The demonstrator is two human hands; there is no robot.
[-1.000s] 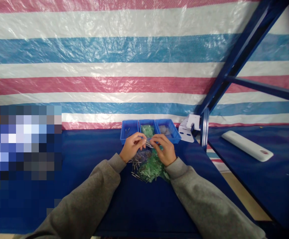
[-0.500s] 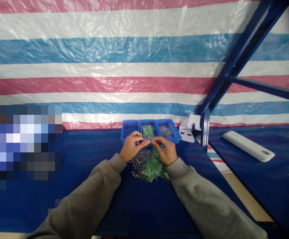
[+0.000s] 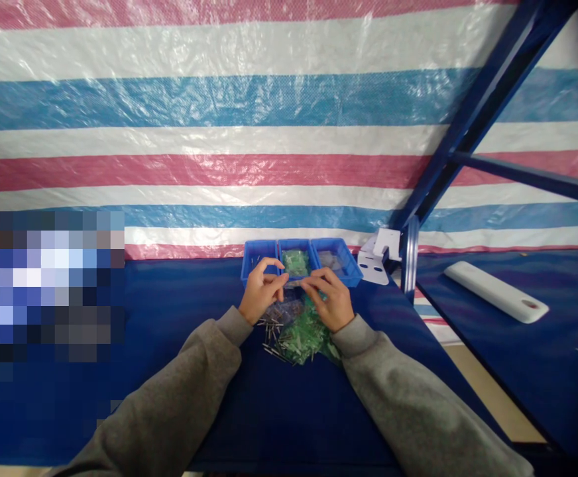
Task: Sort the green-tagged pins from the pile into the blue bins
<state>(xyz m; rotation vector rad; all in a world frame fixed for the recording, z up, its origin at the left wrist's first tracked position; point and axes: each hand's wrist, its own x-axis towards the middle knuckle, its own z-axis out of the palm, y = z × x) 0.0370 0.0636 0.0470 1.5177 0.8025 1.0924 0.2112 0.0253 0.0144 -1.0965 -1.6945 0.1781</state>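
My left hand (image 3: 260, 293) hovers over the pile in front of the blue bins, its thumb and index finger apart with nothing visible between them. To its right, my right hand (image 3: 337, 302) pinches a tiny pale piece at its fingertips, too small to name. Beneath both hands lie green plastic pieces (image 3: 301, 339), partly in a green bag. Thin metallic, pen-tip-like parts (image 3: 272, 327) are scattered at their left, beside clear plastic pieces (image 3: 289, 309). Just behind stand three joined blue bins: the left bin (image 3: 249, 262), the middle bin with green pieces (image 3: 295, 262), and the right bin with clear pieces (image 3: 329, 261).
A white cut-out bracket (image 3: 374, 267) stands right of the bins, close to a blue metal frame post (image 3: 410, 255). A long white device (image 3: 498, 291) lies on the right-hand blue table, across a gap. Striped sheeting (image 3: 194, 169) hangs behind. The far left is pixelated.
My hands have come apart at the fingertips. The left fingers have shifted slightly left and spread, while the right hand keeps its pinch almost in place.
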